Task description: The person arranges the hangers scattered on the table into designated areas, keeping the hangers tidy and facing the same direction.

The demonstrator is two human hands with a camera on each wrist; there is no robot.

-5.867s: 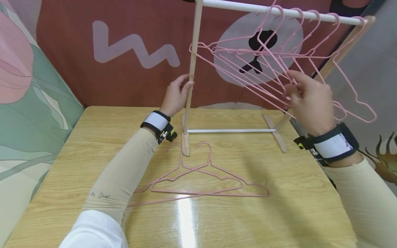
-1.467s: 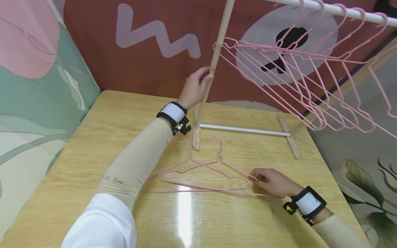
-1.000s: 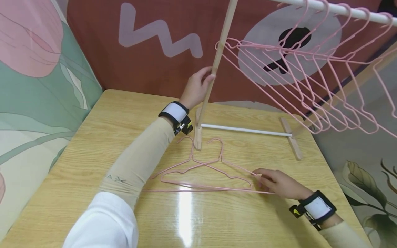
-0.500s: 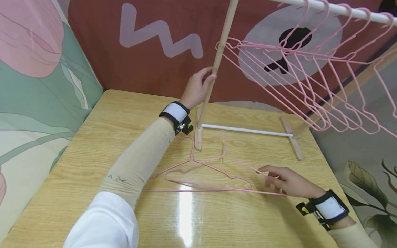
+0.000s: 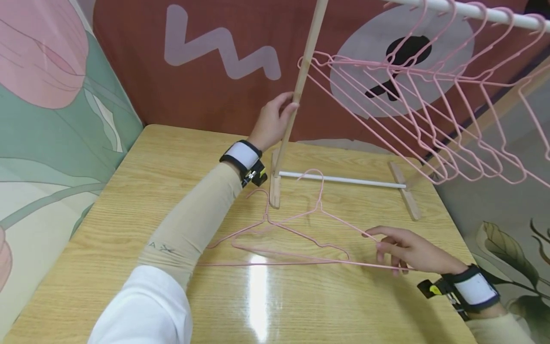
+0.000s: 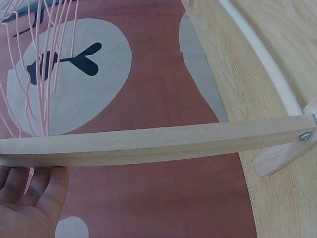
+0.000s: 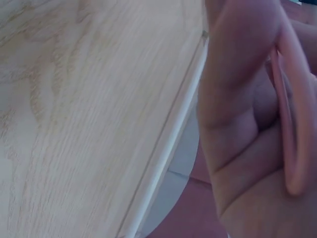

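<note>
We see the left hand (image 5: 270,122) wrapped round the rack post (image 5: 301,86), apparently bracing the rack. Right hand (image 5: 408,248), fingers pinching the end of a pink hanger (image 5: 320,215), tilts it off the desk (image 5: 129,191) in front of the post; second hanger (image 5: 258,239) lies flat beneath.

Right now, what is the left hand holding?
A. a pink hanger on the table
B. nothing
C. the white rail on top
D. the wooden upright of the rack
D: the left hand wraps its fingers round the wooden upright, while the right hand grips a pink hanger.
</note>
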